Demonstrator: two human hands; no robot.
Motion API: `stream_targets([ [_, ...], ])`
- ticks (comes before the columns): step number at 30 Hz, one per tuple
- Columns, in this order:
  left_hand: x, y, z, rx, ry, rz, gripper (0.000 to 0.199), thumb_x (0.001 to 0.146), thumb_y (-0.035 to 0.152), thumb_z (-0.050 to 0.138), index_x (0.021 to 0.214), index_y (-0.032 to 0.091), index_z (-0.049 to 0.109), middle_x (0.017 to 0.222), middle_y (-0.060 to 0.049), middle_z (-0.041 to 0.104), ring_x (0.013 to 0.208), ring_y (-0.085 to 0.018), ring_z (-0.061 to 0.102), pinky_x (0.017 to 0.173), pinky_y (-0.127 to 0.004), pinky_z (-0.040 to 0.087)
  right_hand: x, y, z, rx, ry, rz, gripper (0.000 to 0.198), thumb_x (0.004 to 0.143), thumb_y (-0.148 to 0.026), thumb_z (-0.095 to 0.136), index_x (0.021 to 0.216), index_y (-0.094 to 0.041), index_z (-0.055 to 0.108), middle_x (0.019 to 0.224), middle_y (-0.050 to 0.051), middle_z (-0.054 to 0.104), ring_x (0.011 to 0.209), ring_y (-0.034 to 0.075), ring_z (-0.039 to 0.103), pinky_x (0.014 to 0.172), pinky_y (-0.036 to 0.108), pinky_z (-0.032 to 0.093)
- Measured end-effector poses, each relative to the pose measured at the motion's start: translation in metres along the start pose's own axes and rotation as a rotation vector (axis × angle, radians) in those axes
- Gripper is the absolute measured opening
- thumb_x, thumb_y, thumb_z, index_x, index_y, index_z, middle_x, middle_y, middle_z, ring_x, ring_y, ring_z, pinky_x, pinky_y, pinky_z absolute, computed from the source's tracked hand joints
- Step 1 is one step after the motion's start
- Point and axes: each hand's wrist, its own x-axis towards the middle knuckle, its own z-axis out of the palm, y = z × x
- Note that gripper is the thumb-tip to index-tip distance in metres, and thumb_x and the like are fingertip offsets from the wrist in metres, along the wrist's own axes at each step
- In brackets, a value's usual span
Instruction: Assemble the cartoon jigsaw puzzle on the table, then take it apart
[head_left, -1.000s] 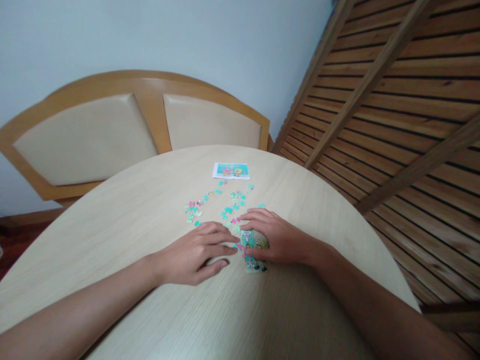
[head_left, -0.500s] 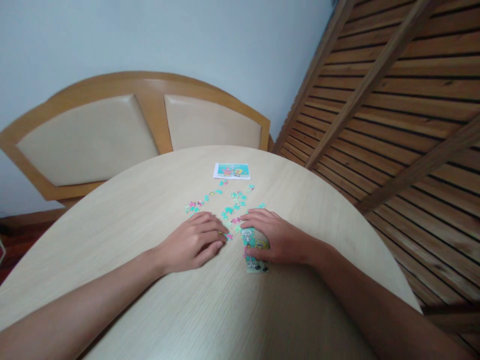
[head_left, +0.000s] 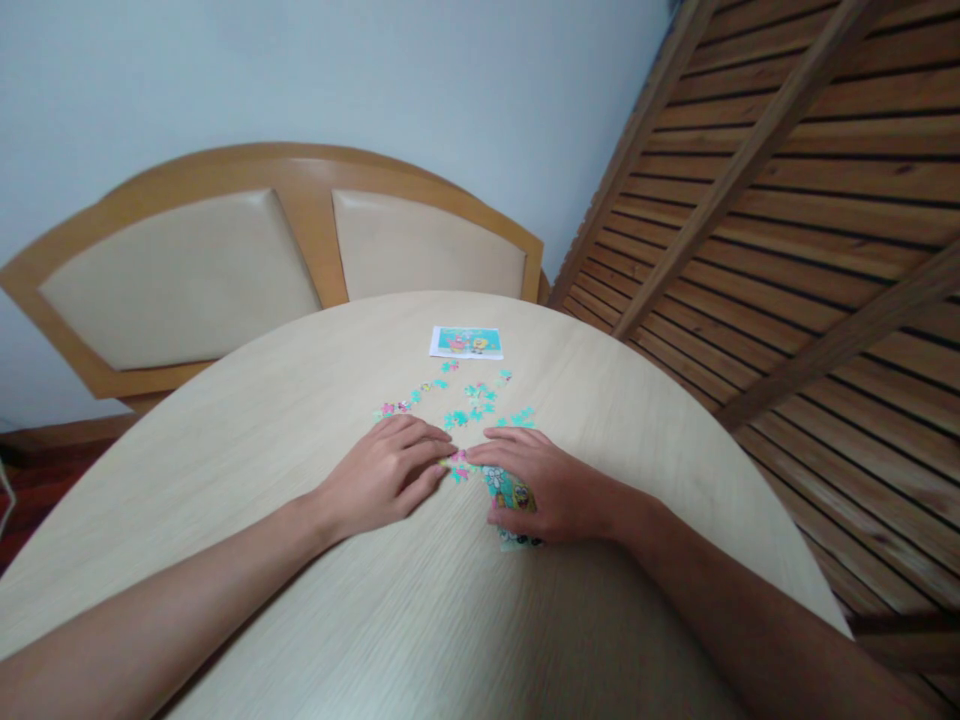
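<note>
Between my hands lie small pink and teal jigsaw pieces [head_left: 459,473]. My left hand [head_left: 394,465] rests on the table with its fingers stretched out and thumb apart, its fingertips touching the pink piece. From the other side, my right hand [head_left: 559,485] reaches the same piece with a fingertip. Its palm and thumb lie over a joined jigsaw section [head_left: 517,495] with cartoon figures, so the section's right part is hidden. Farther off, several loose teal pieces [head_left: 476,393] are scattered.
A picture card [head_left: 469,342] with cartoon figures lies beyond the loose pieces on the round wooden table [head_left: 322,620]. Behind the table stands a padded wooden chair back [head_left: 322,230] before a pale wall. Slatted wood panelling [head_left: 810,200] rises at the right.
My left fingertips have shifted slightly up, next to the pink piece. My right hand has slid down a little, and the joined section has turned slightly under it.
</note>
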Motion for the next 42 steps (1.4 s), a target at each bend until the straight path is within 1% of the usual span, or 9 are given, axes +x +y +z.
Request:
stream_targets([
  [2, 0.0, 0.003, 0.001, -0.023, -0.02, 0.046, 0.029, 0.1, 0.029, 0.051, 0.124, 0.023, 0.067, 0.12, -0.008, 0.068, 0.108, -0.024, 0.061, 0.097, -0.043, 0.047, 0.0, 0.0, 0.0, 0.006, 0.004, -0.017, 0.056, 0.087, -0.04, 0.068, 0.139, -0.024, 0.056, 0.141, 0.01, 0.061, 0.14, 0.032, 0.043, 0.116, 0.054, 0.031],
  [6, -0.001, 0.004, -0.001, -0.013, -0.043, 0.103, 0.025, 0.1, 0.03, 0.053, 0.117, 0.024, 0.071, 0.12, -0.008, 0.068, 0.107, -0.024, 0.061, 0.097, -0.044, 0.046, -0.002, 0.004, -0.005, -0.05, 0.02, -0.025, 0.037, 0.09, -0.039, 0.066, 0.124, -0.024, 0.068, 0.141, 0.009, 0.061, 0.138, 0.031, 0.046, 0.116, 0.055, 0.031],
  [12, -0.002, 0.0, -0.004, 0.047, 0.03, 0.017, 0.024, 0.1, 0.031, 0.052, 0.098, 0.021, 0.075, 0.112, -0.007, 0.071, 0.102, -0.023, 0.063, 0.092, -0.042, 0.048, -0.006, 0.017, -0.013, -0.133, 0.039, 0.013, 0.035, 0.09, -0.042, 0.068, 0.119, -0.023, 0.071, 0.139, 0.01, 0.063, 0.136, 0.033, 0.048, 0.114, 0.056, 0.035],
  [14, -0.001, 0.001, -0.003, 0.042, 0.025, -0.004, 0.025, 0.1, 0.034, 0.053, 0.108, 0.021, 0.073, 0.112, -0.007, 0.072, 0.103, -0.024, 0.063, 0.092, -0.042, 0.048, -0.007, 0.019, -0.014, -0.135, 0.052, 0.017, 0.035, 0.091, -0.043, 0.067, 0.12, -0.023, 0.072, 0.139, 0.011, 0.063, 0.135, 0.032, 0.049, 0.114, 0.056, 0.036],
  [17, -0.001, 0.003, 0.0, 0.01, -0.033, 0.057, 0.031, 0.101, 0.035, 0.053, 0.125, 0.02, 0.066, 0.119, -0.008, 0.071, 0.109, -0.025, 0.062, 0.101, -0.046, 0.045, -0.006, 0.02, -0.013, -0.148, 0.061, 0.023, 0.036, 0.092, -0.044, 0.066, 0.122, -0.025, 0.072, 0.137, 0.011, 0.063, 0.134, 0.031, 0.049, 0.113, 0.054, 0.037],
  [21, 0.0, 0.005, 0.001, -0.043, -0.077, 0.144, 0.031, 0.101, 0.031, 0.052, 0.128, 0.02, 0.064, 0.125, -0.008, 0.07, 0.116, -0.026, 0.059, 0.106, -0.047, 0.041, -0.004, 0.019, -0.01, -0.164, 0.056, 0.03, 0.037, 0.094, -0.045, 0.064, 0.126, -0.028, 0.07, 0.133, 0.01, 0.063, 0.131, 0.03, 0.05, 0.111, 0.052, 0.039],
  [29, 0.001, 0.008, 0.0, -0.141, -0.138, 0.211, 0.032, 0.101, 0.029, 0.053, 0.13, 0.019, 0.061, 0.127, -0.008, 0.07, 0.117, -0.026, 0.058, 0.105, -0.047, 0.042, 0.0, 0.014, -0.003, -0.141, 0.066, -0.001, 0.036, 0.097, -0.043, 0.059, 0.128, -0.026, 0.068, 0.13, 0.011, 0.062, 0.127, 0.028, 0.052, 0.109, 0.051, 0.039],
  [37, 0.001, 0.015, 0.006, -0.161, -0.064, 0.117, 0.017, 0.101, 0.031, 0.057, 0.108, 0.022, 0.07, 0.114, -0.002, 0.075, 0.106, -0.022, 0.063, 0.098, -0.042, 0.046, 0.003, 0.008, 0.004, -0.12, 0.066, -0.009, 0.036, 0.097, -0.041, 0.06, 0.128, -0.024, 0.067, 0.129, 0.012, 0.061, 0.128, 0.028, 0.05, 0.108, 0.049, 0.039],
  [42, 0.004, 0.02, 0.007, -0.274, -0.064, 0.009, 0.009, 0.099, 0.026, 0.061, 0.099, 0.022, 0.069, 0.1, -0.001, 0.074, 0.099, -0.02, 0.065, 0.096, -0.039, 0.047, 0.005, 0.007, 0.007, -0.109, 0.067, -0.028, 0.035, 0.098, -0.04, 0.059, 0.129, -0.025, 0.067, 0.129, 0.011, 0.061, 0.127, 0.027, 0.05, 0.106, 0.047, 0.039],
])
